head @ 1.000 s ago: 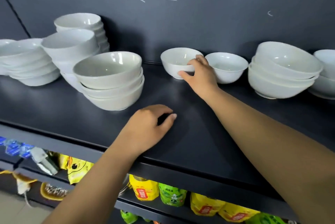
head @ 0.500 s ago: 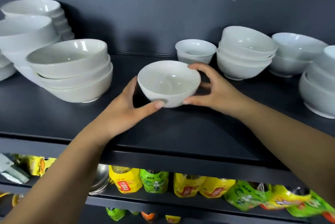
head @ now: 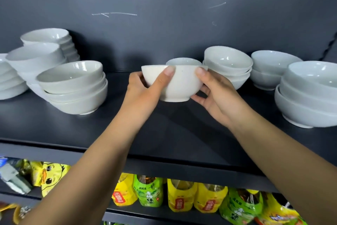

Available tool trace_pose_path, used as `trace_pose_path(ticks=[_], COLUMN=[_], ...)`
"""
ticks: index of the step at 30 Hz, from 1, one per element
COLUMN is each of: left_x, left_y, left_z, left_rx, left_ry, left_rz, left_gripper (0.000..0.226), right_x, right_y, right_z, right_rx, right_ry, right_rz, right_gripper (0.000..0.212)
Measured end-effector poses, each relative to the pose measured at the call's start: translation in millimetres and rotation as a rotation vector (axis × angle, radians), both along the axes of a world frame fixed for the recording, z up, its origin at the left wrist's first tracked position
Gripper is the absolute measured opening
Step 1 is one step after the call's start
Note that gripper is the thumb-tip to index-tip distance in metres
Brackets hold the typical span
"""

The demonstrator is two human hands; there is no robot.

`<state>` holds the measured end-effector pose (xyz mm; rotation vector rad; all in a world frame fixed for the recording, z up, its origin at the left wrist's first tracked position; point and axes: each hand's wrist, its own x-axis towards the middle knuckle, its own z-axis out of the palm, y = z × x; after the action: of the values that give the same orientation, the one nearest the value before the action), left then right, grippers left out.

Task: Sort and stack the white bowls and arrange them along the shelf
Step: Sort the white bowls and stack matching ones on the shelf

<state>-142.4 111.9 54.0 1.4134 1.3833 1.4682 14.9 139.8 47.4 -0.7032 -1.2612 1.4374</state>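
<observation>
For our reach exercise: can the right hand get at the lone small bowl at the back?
Probably not yet: the right hand grips the held bowl, which blocks the way to the small bowl.

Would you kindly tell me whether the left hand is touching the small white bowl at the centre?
Touching. The head view shows the left hand gripping the small white bowl, thumb pressed against its near wall.

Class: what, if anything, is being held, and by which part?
A small white bowl: left hand grips its left wall, thumb near the rim; right hand grips its right wall.
</observation>
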Motion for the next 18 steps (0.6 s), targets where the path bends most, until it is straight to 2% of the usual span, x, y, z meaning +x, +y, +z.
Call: trace_pose_path(ticks=[2,5,7,10,11,13,14,15,18], left_x=[8.7,16.6,24.9,33.4,30.9,28.0,28.1,28.8,38.4], left_y=[-2.3,-3.8,-8.8,-12.6,-8.7,-4.0,-2.9,-0.1,19.6], left_z=[6.2,9.4,11.2,14.5,15.6,21.3,25.4,31.0,46.8], left_rx=[0.011,0.033,0.061,0.096,0.107,0.144,0.169,0.221,0.331], left_ry=[0.003,0.008,-0.013,-0.046,-0.048,-0.041,-0.024,0.017,0.127], left_rz=[0.022,0.033,0.028,0.006,-0.019,-0.094,-0.122,-0.154,-0.269], left_gripper=[0.081,0.072,0.069,0.042,0.042,0.068,0.075,0.072,0.053], right_x=[7.0,14.4,15.6,10.5,10.4,17.9,26.2,37.9,75.7], right_y=[-6.6,-16.2,-19.7,-21.4,-21.1,-19.5,-17.5,-15.2,-4.2], right_z=[7.5,19.7,24.4,32.0,36.3,49.5,57.6,69.1,107.9], right_rx=[0.016,0.034,0.038,0.055,0.067,0.112,0.152,0.206,0.319], right_ry=[-0.005,-0.027,-0.037,-0.071,-0.088,-0.177,-0.259,-0.356,-0.680], right_rz=[-0.023,-0.081,-0.125,-0.147,-0.140,-0.125,-0.113,-0.099,-0.110], right_gripper=[0.029,0.020,0.022,0.020,0.019,0.016,0.020,0.031,0.075])
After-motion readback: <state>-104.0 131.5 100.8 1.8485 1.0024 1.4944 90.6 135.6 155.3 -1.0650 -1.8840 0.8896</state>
